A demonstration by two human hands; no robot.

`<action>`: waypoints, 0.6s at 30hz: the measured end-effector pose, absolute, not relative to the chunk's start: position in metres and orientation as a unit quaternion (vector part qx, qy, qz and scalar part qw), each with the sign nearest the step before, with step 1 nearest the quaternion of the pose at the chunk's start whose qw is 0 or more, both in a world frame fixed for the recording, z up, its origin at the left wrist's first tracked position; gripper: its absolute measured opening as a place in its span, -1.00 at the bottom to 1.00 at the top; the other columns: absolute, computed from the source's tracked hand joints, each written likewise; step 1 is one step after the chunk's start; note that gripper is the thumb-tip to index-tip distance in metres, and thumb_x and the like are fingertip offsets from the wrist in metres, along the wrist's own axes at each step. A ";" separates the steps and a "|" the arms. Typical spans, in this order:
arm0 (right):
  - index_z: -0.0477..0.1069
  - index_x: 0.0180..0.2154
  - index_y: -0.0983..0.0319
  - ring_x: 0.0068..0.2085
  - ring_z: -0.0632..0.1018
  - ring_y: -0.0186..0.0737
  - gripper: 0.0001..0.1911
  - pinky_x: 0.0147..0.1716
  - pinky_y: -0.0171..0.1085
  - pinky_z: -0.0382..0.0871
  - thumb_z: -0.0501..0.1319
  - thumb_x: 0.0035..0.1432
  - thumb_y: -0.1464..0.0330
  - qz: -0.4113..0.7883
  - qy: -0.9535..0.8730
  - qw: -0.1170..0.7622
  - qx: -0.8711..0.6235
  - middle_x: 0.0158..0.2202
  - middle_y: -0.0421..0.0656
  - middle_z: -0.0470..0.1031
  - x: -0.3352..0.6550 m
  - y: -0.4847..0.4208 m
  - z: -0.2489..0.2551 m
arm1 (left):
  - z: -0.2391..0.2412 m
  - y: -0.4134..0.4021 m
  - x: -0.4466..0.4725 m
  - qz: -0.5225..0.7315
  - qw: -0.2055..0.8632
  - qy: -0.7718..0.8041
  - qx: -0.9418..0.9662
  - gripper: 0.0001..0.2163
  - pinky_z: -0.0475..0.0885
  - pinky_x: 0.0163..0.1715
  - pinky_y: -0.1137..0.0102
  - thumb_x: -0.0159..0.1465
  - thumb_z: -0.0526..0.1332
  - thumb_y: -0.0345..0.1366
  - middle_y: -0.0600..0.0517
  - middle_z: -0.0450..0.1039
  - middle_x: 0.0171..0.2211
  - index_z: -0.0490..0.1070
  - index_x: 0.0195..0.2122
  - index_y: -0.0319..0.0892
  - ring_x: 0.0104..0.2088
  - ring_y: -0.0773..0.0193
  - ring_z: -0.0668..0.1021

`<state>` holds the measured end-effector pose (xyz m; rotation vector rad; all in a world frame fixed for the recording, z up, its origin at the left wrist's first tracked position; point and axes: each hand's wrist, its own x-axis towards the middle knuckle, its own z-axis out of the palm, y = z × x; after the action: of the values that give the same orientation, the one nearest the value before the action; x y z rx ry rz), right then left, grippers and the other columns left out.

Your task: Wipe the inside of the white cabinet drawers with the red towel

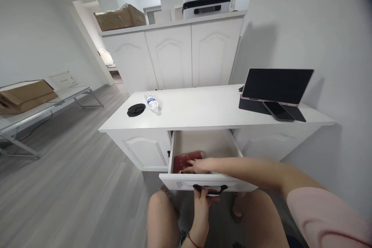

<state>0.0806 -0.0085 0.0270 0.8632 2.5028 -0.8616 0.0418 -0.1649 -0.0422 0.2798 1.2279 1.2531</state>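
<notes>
A white drawer (215, 141) is pulled out from under the white desk (186, 114). Inside it, toward the left, lies a flat red item (186, 159), perhaps a booklet. My right hand (200, 166) reaches in over the drawer front, its fingers stretched out and touching the red item. Below, my left hand (201, 199) has its fingers around the black drawer handle (222, 190) at the handle's left part. A red string circles the left wrist. The right fingertips partly cover the red item.
On the desk stand a bottle (151, 101), a black round object (136, 109), a dark-screened tablet or portable monitor (276, 85) and a phone (278, 111). My knees flank the drawer. White cabinets (168, 56) rise behind; a cardboard box (27, 95) sits on a table at left.
</notes>
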 end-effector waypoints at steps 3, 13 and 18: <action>0.09 0.34 -0.06 0.28 0.23 0.46 -0.05 0.09 0.25 0.27 0.38 -0.07 0.30 -0.255 0.887 0.238 0.301 0.42 0.09 -0.04 0.072 -0.007 0.023 | -0.048 -0.163 0.042 0.557 0.623 0.536 0.116 -0.68 0.46 -0.43 0.26 -0.02 0.32 -0.18 -0.01 0.55 -0.41 0.34 -0.25 -0.09 -0.53 0.13 0.58; -0.02 0.38 0.30 0.31 0.18 0.50 0.09 0.16 0.26 0.21 0.42 -0.11 0.29 -0.175 0.866 0.251 0.396 0.40 0.34 -0.08 0.030 0.056 0.010 | -0.045 -0.162 0.047 0.575 0.628 0.524 0.027 -0.70 0.46 -0.48 0.32 -0.14 0.39 -0.21 0.00 0.52 -0.51 0.29 -0.45 -0.06 -0.49 0.13 0.59; -0.04 0.38 0.34 0.37 0.05 0.38 -0.02 0.23 0.25 0.09 0.33 0.05 0.21 -0.162 0.870 0.221 0.410 0.38 0.33 -0.02 0.023 0.088 0.002 | -0.045 -0.161 0.043 0.565 0.651 0.507 0.010 -0.67 0.40 -0.55 0.39 -0.21 0.42 -0.24 -0.02 0.53 -0.54 0.29 -0.49 -0.09 -0.63 0.26 0.52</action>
<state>0.0228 0.0876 0.0021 1.1331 2.4055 -0.4488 0.0430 -0.1607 -0.0453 0.0223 1.1518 1.2823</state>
